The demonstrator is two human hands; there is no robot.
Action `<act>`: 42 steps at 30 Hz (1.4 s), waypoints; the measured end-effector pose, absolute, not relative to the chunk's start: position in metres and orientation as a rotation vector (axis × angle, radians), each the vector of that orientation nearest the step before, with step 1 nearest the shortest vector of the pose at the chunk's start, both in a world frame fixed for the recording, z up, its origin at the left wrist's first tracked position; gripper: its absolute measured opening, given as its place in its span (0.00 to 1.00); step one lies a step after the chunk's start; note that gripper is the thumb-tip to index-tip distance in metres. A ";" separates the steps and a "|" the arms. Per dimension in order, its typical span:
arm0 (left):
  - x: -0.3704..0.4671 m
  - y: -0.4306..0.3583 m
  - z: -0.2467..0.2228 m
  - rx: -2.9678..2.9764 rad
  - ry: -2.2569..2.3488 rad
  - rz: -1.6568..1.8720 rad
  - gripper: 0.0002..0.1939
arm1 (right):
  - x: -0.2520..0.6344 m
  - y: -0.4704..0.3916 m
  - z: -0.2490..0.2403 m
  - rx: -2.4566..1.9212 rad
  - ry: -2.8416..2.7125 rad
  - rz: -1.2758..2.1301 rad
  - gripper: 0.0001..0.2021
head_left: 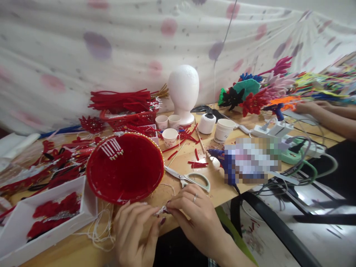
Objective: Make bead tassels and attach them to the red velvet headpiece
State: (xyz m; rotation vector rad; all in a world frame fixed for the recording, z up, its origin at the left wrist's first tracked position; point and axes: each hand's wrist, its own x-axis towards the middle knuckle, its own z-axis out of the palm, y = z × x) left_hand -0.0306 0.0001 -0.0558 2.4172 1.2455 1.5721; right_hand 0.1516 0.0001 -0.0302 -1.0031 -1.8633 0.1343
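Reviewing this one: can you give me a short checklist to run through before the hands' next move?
1. Small piece secured: ok, right hand pinches it, left hand's fingertips meet it.
2. Scissors set down: ok, lying on the table just beyond the right hand.
3. White cord tidy: not ok, loosely tangled beside the left hand.
4. Red bowl free of the left fingertips: cannot tell.
5. Glue gun cool: cannot tell.

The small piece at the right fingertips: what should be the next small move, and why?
Perhaps steady the small piece with the left hand: the right hand seems to pinch one end, and the left is at the other.
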 end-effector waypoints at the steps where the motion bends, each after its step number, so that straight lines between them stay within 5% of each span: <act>1: -0.030 0.001 -0.055 2.420 1.241 1.586 0.08 | 0.151 0.000 -0.031 -1.004 -1.868 0.135 0.05; 19: -0.021 -0.008 -0.056 2.266 1.287 1.732 0.12 | 0.147 0.001 -0.033 -1.017 -1.910 0.161 0.04; 27: -0.018 -0.013 -0.055 2.124 1.365 1.802 0.07 | 0.142 -0.002 -0.030 -0.954 -1.856 0.091 0.07; 42: -0.021 -0.008 -0.053 1.958 1.421 1.484 0.08 | 0.154 0.007 -0.040 -1.002 -1.886 0.090 0.01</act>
